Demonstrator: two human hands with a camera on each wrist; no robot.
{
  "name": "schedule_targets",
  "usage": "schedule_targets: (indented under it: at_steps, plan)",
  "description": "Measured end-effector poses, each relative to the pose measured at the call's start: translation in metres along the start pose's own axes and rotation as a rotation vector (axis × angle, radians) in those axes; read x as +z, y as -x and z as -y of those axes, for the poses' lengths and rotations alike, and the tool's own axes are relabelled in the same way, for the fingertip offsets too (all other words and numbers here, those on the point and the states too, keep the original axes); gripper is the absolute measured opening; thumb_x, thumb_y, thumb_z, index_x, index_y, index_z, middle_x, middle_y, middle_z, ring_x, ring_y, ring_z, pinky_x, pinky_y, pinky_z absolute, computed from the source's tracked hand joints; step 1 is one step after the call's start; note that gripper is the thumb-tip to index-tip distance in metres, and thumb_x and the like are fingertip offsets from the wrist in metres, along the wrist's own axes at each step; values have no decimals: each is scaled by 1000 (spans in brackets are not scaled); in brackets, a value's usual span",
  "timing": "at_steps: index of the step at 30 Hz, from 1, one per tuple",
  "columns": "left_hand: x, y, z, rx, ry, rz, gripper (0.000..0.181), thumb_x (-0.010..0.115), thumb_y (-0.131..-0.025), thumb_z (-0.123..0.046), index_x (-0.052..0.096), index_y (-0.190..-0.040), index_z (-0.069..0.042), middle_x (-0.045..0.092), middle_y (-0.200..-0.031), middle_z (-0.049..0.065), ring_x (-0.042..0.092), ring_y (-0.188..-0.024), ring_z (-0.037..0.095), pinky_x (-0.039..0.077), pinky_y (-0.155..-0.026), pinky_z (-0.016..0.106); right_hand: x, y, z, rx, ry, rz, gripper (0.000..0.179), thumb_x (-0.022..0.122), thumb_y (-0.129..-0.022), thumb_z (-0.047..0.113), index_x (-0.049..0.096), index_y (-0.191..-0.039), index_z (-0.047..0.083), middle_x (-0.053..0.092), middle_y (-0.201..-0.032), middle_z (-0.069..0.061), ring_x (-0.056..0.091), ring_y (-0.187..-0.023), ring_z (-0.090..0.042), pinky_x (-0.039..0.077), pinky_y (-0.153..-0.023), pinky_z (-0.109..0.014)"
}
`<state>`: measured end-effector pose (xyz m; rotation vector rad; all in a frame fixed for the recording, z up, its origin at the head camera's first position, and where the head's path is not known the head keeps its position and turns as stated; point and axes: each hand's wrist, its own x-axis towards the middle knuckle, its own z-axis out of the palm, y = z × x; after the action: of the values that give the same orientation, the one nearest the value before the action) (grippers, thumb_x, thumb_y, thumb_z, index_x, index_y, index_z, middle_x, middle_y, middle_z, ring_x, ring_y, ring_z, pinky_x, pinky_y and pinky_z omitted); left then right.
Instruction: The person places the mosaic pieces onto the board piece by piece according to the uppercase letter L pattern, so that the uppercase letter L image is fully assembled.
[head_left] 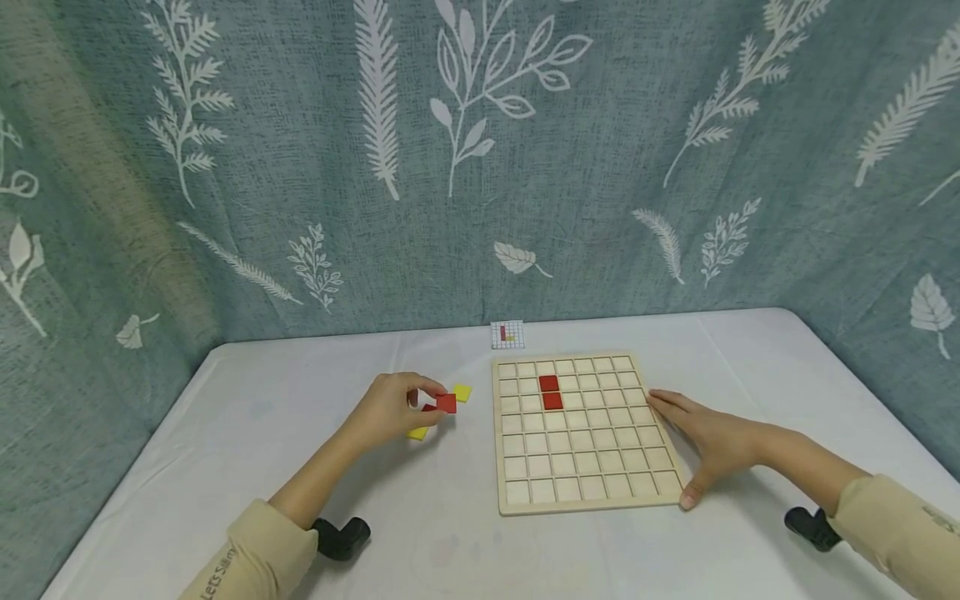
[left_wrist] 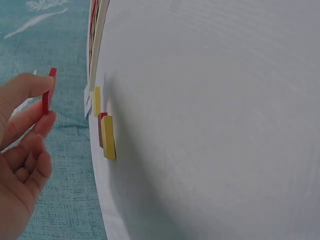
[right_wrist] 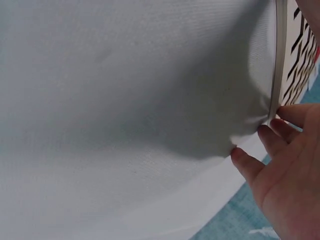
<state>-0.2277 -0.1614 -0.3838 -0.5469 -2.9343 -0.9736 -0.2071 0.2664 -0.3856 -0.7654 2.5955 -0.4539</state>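
Observation:
My left hand [head_left: 386,408] pinches a square red tile [head_left: 446,403] between thumb and fingers, raised above the table in the left wrist view. Under and beside that hand lie a yellow tile [head_left: 417,433], another yellow tile [head_left: 462,392] and a red tile [left_wrist: 102,131], partly hidden. To the right is a pale wooden grid board [head_left: 592,505] with two red tiles [head_left: 551,392] set in adjoining cells of one column. My right hand [head_left: 716,442] rests at the board's right edge, fingers extended along its side and thumb at the near right corner.
A small card [head_left: 507,334] printed with a grid and coloured cells lies behind the board, near the table's far edge. The white-covered table [head_left: 420,558] backs onto a green leaf-patterned curtain [head_left: 450,250].

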Motion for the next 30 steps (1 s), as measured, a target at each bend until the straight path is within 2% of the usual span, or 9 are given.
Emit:
schedule_targets:
  at_steps: [8, 14, 21, 30]
  plan:
    - [3, -4, -1, 32, 54, -2, 25, 78, -72, -18, 71, -95, -12, 66, -87, 0, 45, -68, 14, 38, -53, 25, -1, 0, 0, 20, 8, 7, 136, 79, -46, 61, 13, -144, -8, 7, -151, -23, 15, -134, -47, 25, -102, -58]
    - [10, -13, -8, 42, 78, 50, 25, 78, -72, -19, 72, -95, -12, 66, -86, -2, 45, -65, 12, 38, -54, 25, 0, 0, 0, 13, -20, 11, 136, 80, -46, 59, 13, -143, -9, 5, -151, -24, 12, -135, -47, 22, -104, -58]
    - [26, -24, -20, 85, 52, 117, 23, 78, -73, -25, 72, -93, -16, 65, -83, -6, 46, -68, 12, 39, -57, 25, 1, -1, 0, 14, -49, 18, 136, 81, -46, 56, 11, -144, -8, 4, -151, -25, 11, -135, -47, 21, -104, -58]
    - [41, -38, -43, 138, 46, 142, 24, 77, -74, -27, 72, -95, -16, 65, -83, -6, 45, -63, 10, 37, -53, 23, 0, 0, 0, -5, -44, 18, 135, 80, -48, 57, 11, -143, -9, 3, -151, -24, 12, -136, -46, 21, -104, -57]
